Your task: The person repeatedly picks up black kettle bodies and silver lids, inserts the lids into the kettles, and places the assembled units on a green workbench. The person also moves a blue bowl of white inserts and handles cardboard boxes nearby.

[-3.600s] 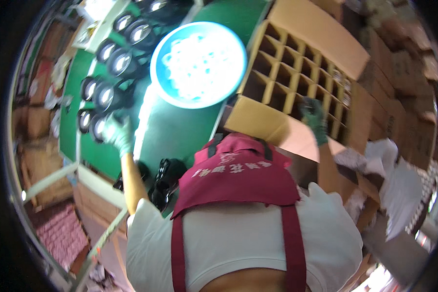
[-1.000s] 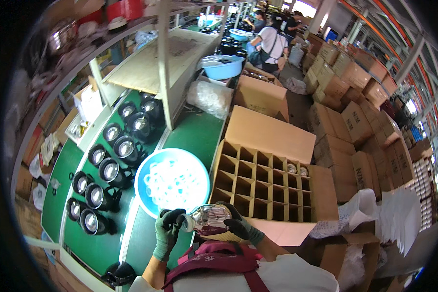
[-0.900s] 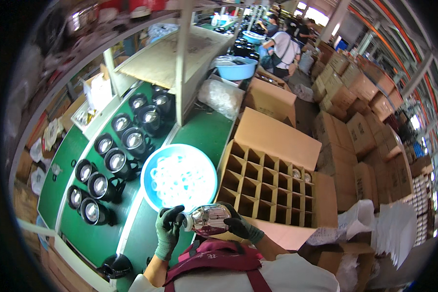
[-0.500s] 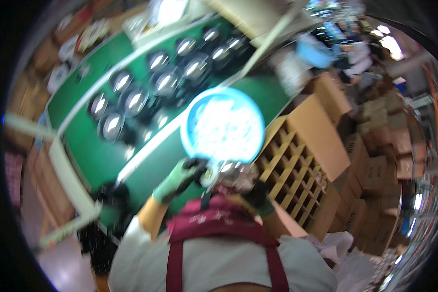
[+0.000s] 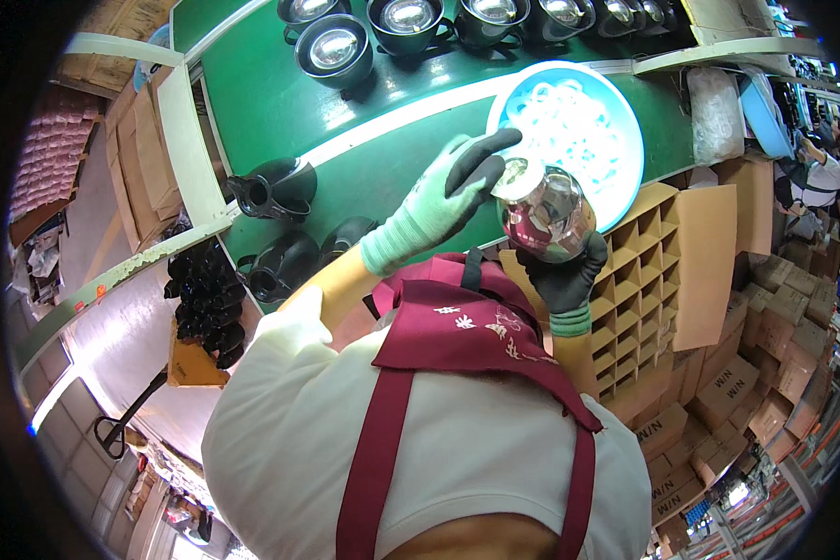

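Observation:
My right hand (image 5: 569, 275), in a black and green glove, is closed round the body of a shiny silvered glass liner (image 5: 555, 219), tilted with its mouth to the left. A pale white ring (image 5: 518, 177) sits at the liner's mouth. My left hand (image 5: 462, 177), gloved in green with black fingertips, has its fingers closed against the ring's edge; part of this contact is hard to see. Just beyond the hands stands a light blue basin (image 5: 637, 154) heaped with white rings (image 5: 569, 112), partly washed out by glare.
Black jugs with silvery insides (image 5: 336, 51) line the far side of the green table (image 5: 392, 121). Dark jug shells (image 5: 285, 187) lie on its left. On the right is an open carton with cardboard dividers (image 5: 639, 271). Stacked cartons (image 5: 719, 392) stand farther right.
My view has turned and sharpened, so table, basin and jugs appear shifted up and right. The silvered liner stays in my right hand, and my left hand remains at its mouth.

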A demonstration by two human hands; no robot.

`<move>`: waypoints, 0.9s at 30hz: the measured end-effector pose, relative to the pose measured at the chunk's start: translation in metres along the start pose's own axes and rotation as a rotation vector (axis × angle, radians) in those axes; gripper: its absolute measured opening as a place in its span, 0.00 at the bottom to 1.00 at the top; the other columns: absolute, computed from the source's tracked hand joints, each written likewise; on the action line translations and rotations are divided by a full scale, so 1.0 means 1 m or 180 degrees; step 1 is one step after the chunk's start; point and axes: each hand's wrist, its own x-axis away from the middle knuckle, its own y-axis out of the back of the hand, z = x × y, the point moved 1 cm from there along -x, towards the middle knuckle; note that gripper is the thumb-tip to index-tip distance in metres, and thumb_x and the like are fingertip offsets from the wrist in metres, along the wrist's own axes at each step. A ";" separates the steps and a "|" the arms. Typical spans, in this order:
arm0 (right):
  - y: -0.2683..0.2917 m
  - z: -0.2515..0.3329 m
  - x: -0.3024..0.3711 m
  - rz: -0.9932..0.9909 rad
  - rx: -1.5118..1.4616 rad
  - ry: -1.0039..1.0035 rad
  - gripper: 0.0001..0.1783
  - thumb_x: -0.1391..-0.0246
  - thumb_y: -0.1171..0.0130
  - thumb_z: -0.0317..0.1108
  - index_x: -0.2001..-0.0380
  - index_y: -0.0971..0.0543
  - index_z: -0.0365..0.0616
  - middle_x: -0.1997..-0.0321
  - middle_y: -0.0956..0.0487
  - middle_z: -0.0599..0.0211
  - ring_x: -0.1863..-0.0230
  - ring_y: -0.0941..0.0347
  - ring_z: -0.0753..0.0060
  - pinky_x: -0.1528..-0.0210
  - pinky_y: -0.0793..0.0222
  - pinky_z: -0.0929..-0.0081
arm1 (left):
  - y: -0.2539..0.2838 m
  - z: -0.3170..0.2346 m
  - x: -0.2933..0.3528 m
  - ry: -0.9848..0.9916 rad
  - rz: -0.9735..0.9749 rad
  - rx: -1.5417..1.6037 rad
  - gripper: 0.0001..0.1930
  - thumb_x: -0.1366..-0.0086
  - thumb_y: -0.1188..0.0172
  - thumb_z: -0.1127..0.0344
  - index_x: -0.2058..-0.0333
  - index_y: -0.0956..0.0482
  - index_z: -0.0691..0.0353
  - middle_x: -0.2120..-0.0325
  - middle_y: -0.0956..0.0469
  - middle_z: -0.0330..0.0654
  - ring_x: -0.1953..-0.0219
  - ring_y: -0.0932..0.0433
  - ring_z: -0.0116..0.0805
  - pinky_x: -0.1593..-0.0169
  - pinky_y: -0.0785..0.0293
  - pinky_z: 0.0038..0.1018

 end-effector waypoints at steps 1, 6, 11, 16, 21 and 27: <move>-0.004 -0.001 0.001 -0.0168 0.0306 0.0140 0.50 0.55 0.38 0.64 0.33 0.42 0.54 0.34 0.37 0.55 0.38 0.35 0.46 0.42 0.30 0.45 | 0.004 0.003 0.003 -0.0274 -0.0058 -0.0608 0.20 0.29 0.49 0.62 0.42 0.29 0.62 0.48 0.29 0.45 0.47 0.30 0.34 0.42 0.35 0.32; -0.010 0.000 -0.002 0.0318 0.0052 -0.0275 0.49 0.50 0.43 0.64 0.33 0.44 0.47 0.34 0.37 0.52 0.37 0.35 0.47 0.37 0.34 0.50 | 0.003 -0.008 -0.006 -0.0872 0.0597 -0.0574 0.23 0.40 0.37 0.68 0.45 0.25 0.61 0.44 0.29 0.50 0.40 0.32 0.46 0.37 0.37 0.36; -0.005 0.000 -0.013 0.1206 -0.0289 0.0280 0.31 0.36 0.56 0.43 0.34 0.43 0.42 0.36 0.35 0.53 0.37 0.35 0.55 0.36 0.36 0.58 | -0.016 -0.012 -0.015 -0.0636 0.0440 -0.0780 0.15 0.46 0.31 0.67 0.58 0.18 0.61 0.51 0.22 0.48 0.47 0.25 0.45 0.45 0.28 0.36; -0.030 0.012 0.030 0.1238 -0.1265 0.0180 0.41 0.44 0.43 0.50 0.32 0.43 0.43 0.32 0.37 0.53 0.33 0.38 0.55 0.30 0.43 0.58 | -0.032 -0.038 -0.029 -0.2095 0.0588 -0.2510 0.19 0.50 0.32 0.68 0.56 0.19 0.56 0.53 0.21 0.40 0.47 0.26 0.44 0.43 0.34 0.40; -0.007 0.008 0.043 0.1041 -0.0694 0.0548 0.47 0.46 0.43 0.56 0.31 0.47 0.45 0.30 0.40 0.52 0.33 0.39 0.52 0.33 0.40 0.54 | -0.049 -0.034 -0.026 -0.1992 0.0700 -0.2369 0.18 0.49 0.32 0.69 0.57 0.22 0.58 0.51 0.22 0.43 0.44 0.28 0.48 0.41 0.36 0.43; -0.141 -0.083 -0.051 0.2319 -0.6083 0.1959 0.42 0.50 0.34 0.43 0.35 0.40 0.42 0.41 0.30 0.54 0.40 0.34 0.56 0.38 0.35 0.62 | -0.020 0.008 0.041 -0.0917 0.0650 -0.1314 0.23 0.45 0.33 0.71 0.50 0.25 0.62 0.46 0.26 0.51 0.43 0.29 0.47 0.40 0.34 0.38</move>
